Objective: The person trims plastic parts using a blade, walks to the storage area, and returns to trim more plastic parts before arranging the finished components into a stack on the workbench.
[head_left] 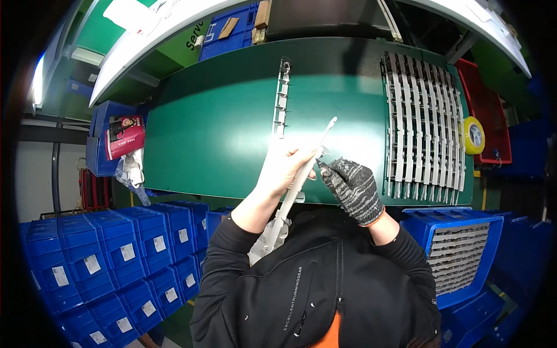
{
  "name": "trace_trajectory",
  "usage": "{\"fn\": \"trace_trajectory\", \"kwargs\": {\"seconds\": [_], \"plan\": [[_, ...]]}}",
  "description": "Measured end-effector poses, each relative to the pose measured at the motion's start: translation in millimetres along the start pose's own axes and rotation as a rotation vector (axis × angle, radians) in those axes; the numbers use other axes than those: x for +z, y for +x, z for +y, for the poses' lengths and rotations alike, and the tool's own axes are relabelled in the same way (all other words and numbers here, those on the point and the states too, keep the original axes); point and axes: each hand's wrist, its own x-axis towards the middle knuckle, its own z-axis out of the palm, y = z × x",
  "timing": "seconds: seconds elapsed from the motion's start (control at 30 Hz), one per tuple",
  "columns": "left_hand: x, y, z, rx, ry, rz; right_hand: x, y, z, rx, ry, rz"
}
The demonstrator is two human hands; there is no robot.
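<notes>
My bare left hand [290, 165] is wrapped round a long, narrow white plastic strip [295, 191], which slants from near my body up over the table's front edge. Small tabs stick out along the strip's side. My right hand [354, 188], in a grey knitted glove, is closed close beside the strip's upper part. A small dark tip shows at its fingers; what it belongs to is too small to make out. Beyond my hands, a second strip with clips [281, 98] lies lengthwise on the green table [203, 127].
Many similar strips [426, 127] lie in rows at the table's right, beside a yellow tape roll [474, 136] and a red bin [490, 122]. A blue crate [493, 243] of strips stands near right. Blue boxes [110, 249] are stacked near left; another blue bin [101, 142] holds a red package [125, 137].
</notes>
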Motion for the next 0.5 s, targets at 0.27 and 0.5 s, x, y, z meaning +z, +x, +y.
{"fn": "trace_trajectory", "kwargs": {"seconds": [0.27,0.5], "plan": [[2,3,-8,-0.044,-0.097,0.000,-9,-2,5,0.068,0.090,-0.054],[7,5,2,-0.102,0.048,-0.073,-13,-8,10,-0.243,-0.414,0.275]]}}
